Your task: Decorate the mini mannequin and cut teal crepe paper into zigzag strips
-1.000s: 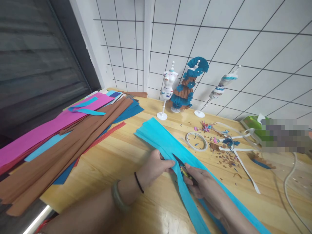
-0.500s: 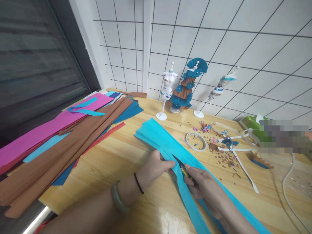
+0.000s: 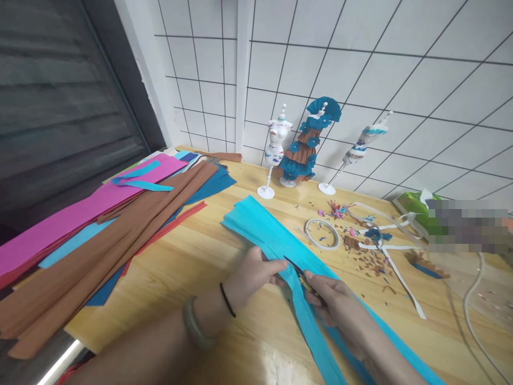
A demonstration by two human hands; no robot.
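Observation:
A long bright blue sheet of crepe paper [image 3: 262, 224] lies slantwise across the table, running out of view at the lower right. My left hand [image 3: 256, 270] is closed on its near edge, thumb on top. My right hand [image 3: 332, 299] grips a small pair of scissors [image 3: 298, 271] with dark blades and some yellow on the handle. Its blades sit in the paper just right of my left thumb. A narrow strip [image 3: 310, 331], partly cut from the sheet, hangs toward me below the blades. My right-hand fingers hide most of the scissors' handles.
Pink [image 3: 84, 214], brown [image 3: 120, 246] and dark blue paper lies piled at left. Two bare mannequins [image 3: 276, 144] and a dressed one [image 3: 306, 144] stand by the tiled wall. A tape roll [image 3: 321, 234], paper scraps [image 3: 372, 262] and a white cable [image 3: 467, 310] lie at right.
My left thumb and the scissors have barely shifted on the blue crepe paper. Both hands keep their grips, and the rest stays as it was.

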